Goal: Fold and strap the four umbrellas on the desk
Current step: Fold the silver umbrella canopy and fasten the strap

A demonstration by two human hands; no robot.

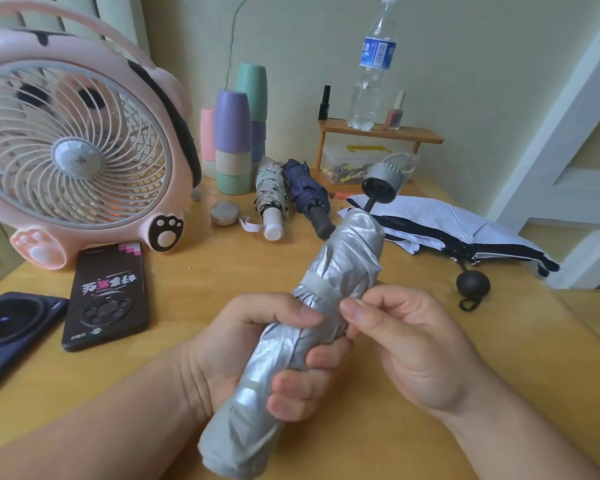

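Observation:
My left hand grips the middle of a rolled silver umbrella, which points up and away, its grey handle at the far end. A grey strap wraps round the canopy just above my fingers. My right hand pinches the strap's end against the umbrella's right side. Behind, a folded pale patterned umbrella and a folded navy umbrella lie side by side. To the right lies a loose white-and-black umbrella with a black ball handle.
A pink desk fan stands at the left, with a black phone and a dark phone in front. Stacked cups, a small round tin and a small wooden shelf holding a water bottle line the back wall.

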